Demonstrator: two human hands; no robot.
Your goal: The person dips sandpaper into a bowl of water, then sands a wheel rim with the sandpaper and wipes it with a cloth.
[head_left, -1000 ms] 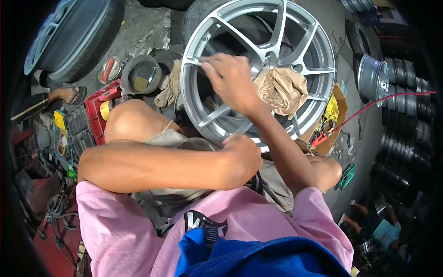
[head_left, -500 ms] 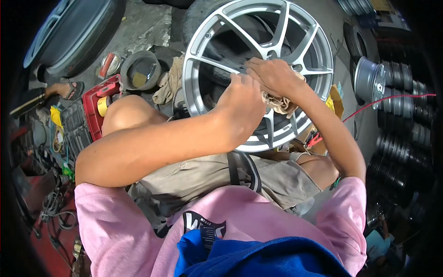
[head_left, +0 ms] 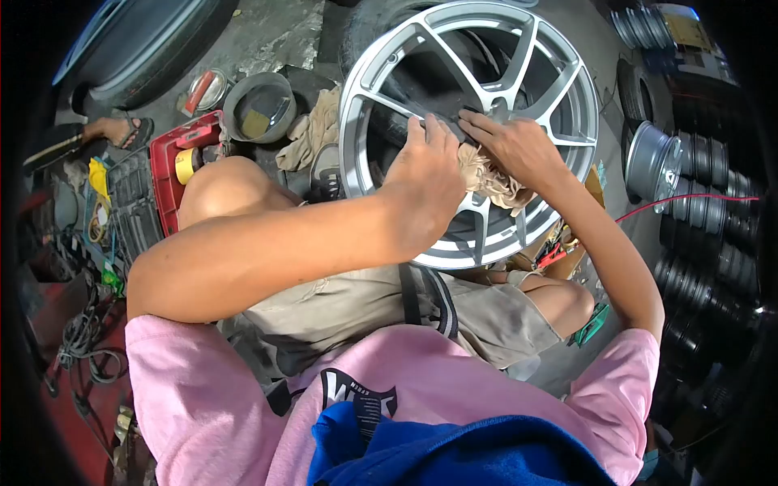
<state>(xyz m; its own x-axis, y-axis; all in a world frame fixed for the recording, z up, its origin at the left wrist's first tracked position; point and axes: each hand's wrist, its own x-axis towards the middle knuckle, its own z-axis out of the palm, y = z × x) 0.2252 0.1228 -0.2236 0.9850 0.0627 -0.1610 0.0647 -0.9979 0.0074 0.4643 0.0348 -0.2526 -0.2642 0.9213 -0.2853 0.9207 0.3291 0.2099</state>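
Note:
A silver multi-spoke wheel rim (head_left: 362, 74) stands tilted in front of my lap, over a dark tyre. My left hand (head_left: 425, 166) is at its left spokes, fingers curled and pressed close together. Whatever those fingers pinch is hidden from this angle. Near the hub, my right hand (head_left: 523, 150) lies across the spokes with its fingers stretched out. A crumpled beige rag (head_left: 490, 182) bunches below the right palm, between the two hands. I cannot tell whether the palm touches it.
A red tray (head_left: 164, 174) with a yellow-labelled can sits left of my knee, near a grey bowl (head_left: 278, 130). Beige cloth (head_left: 312, 134) lies beside the rim. Stacked wheels (head_left: 697, 198) and a red hose (head_left: 705, 197) are at right. Another person's foot (head_left: 121, 132) shows far left.
My hands have drawn apart; the right has moved right and its fingers have straightened. More of the rag shows between them. The whole view has shifted slightly, with the rim now farther right.

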